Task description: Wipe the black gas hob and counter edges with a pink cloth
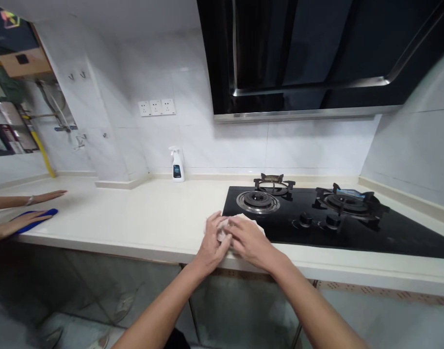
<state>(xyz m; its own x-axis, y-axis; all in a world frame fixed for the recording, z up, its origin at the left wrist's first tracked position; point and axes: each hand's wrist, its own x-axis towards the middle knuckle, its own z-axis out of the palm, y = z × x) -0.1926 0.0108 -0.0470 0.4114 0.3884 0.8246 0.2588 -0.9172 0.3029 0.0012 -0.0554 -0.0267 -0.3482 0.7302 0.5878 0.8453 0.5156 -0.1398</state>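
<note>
Both my hands rest on a white cloth (243,219) at the front left corner of the black glass gas hob (353,228). My left hand (213,240) has its fingers curled round the cloth's left side. My right hand (250,238) lies over the cloth with its fingers pressing down on it. Most of the cloth is hidden beneath the hands. The cloth straddles the edge between the hob and the cream worktop (145,218).
A white spray bottle (177,165) stands against the tiled back wall. At far left another person's hands (25,213) lie flat on the worktop, one on a blue cloth (38,219). A black extractor hood (309,58) hangs above the two burners (258,199).
</note>
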